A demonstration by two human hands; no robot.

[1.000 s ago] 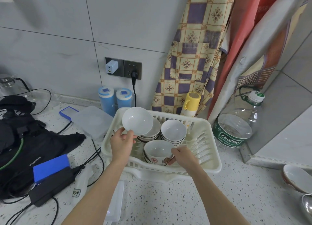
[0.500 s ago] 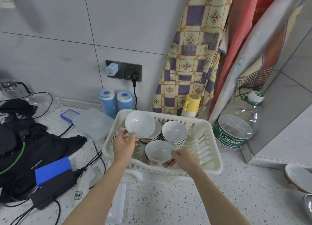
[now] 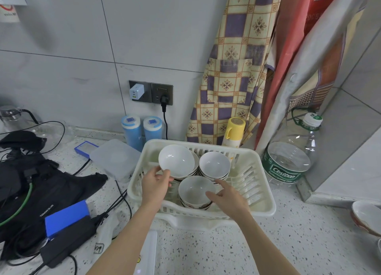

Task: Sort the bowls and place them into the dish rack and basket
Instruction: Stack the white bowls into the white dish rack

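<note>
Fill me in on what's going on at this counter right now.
A person is sorting bowls in a white dish rack on a speckled counter. The left hand pinches the rim of a tilted white bowl over the back-left stack. The right hand is open, fingers reaching past the front stack, gripping nothing. A third stack sits back right. More bowls wait at the counter's right edge.

Cream slatted plastic dish rack [image 3: 259, 194]; plain white ceramic bowls [image 3: 214, 164]; purple-and-yellow checked cloth apron [image 3: 233, 72]; yellow-capped flask [image 3: 234, 131].
</note>
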